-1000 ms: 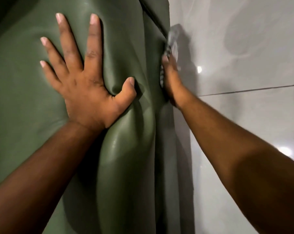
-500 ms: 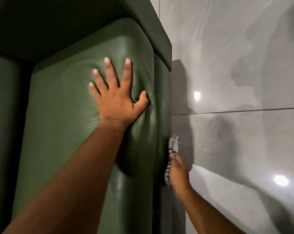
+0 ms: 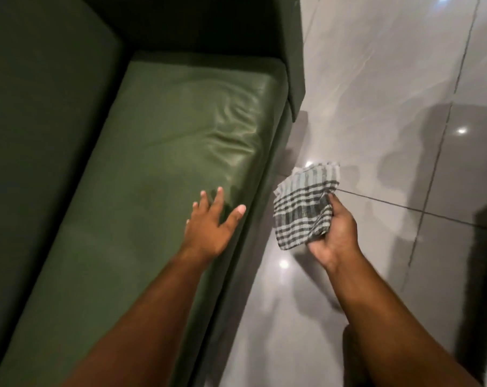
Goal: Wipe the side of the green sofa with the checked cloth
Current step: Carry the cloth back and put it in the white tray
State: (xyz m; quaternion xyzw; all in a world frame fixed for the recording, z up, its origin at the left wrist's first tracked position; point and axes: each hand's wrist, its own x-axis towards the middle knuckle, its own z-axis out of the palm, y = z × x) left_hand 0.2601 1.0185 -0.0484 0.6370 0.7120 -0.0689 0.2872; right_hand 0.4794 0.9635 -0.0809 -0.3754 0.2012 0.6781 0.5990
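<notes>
The green sofa (image 3: 153,152) fills the left half of the view, its seat cushion creased near the right edge and its narrow front side (image 3: 253,219) dropping to the floor. My left hand (image 3: 211,224) hovers with fingers spread over the cushion's right edge; I cannot tell whether it touches. My right hand (image 3: 334,236) is off the sofa, over the floor, and grips the black-and-white checked cloth (image 3: 303,208), which is bunched and hangs apart from the sofa's side.
Glossy grey floor tiles (image 3: 390,107) with dark grout lines and light reflections cover the right half. The sofa's armrest (image 3: 292,51) stands at the top centre, and its backrest (image 3: 41,107) runs along the left.
The view pulled back from the sofa. My left hand lifted off its pressed spot on the cushion. My right hand drew the cloth away from the sofa's side, out over the floor.
</notes>
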